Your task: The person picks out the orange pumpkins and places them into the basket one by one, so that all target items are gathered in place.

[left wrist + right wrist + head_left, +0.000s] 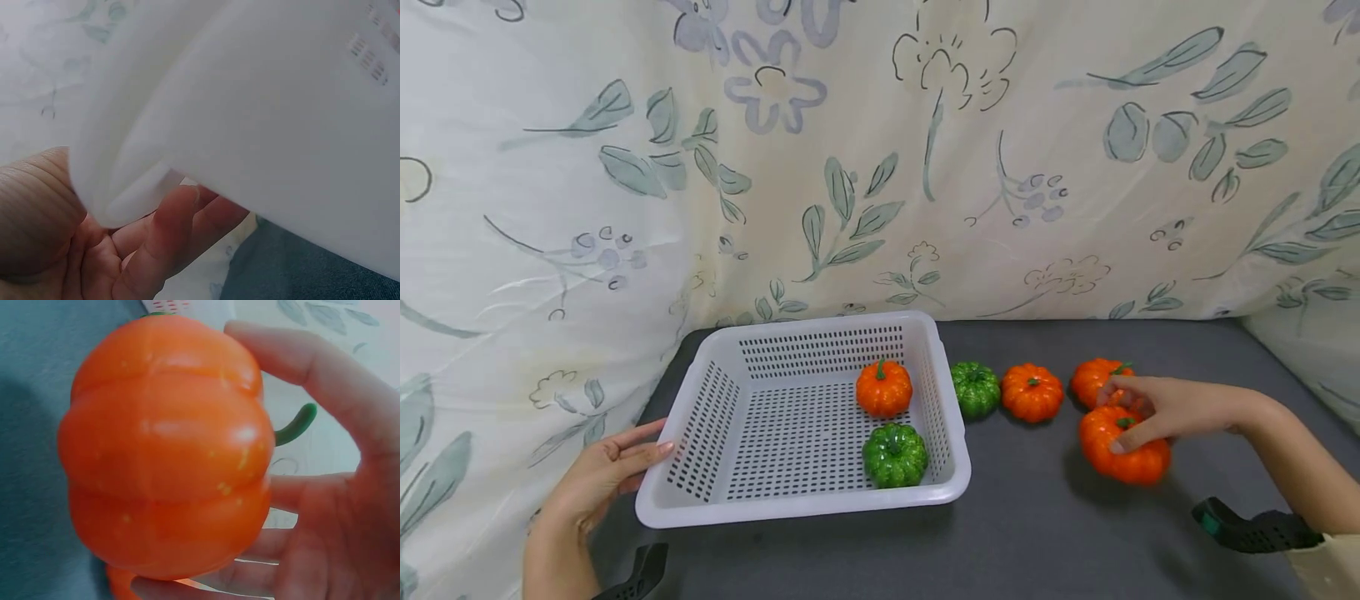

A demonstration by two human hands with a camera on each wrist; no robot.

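A white perforated basket (805,504) stands on the grey table. Inside it, near the right wall, lie an orange pumpkin (883,388) and a green pumpkin (894,455). My left hand (613,471) rests with fairly straight fingers against the basket's front left corner. In the left wrist view the fingers (162,237) lie under the basket's corner (262,112). My right hand (1142,414) grips a large orange pumpkin (1131,462) from above, right of the basket. The right wrist view shows this pumpkin (169,450) filling the right hand (331,506), fingers curled round it.
On the table right of the basket stand a green pumpkin (975,389) and two orange pumpkins (1032,392) (1093,377). A floral cloth (880,167) hangs behind and at both sides. Bare grey table (1037,533) lies in front.
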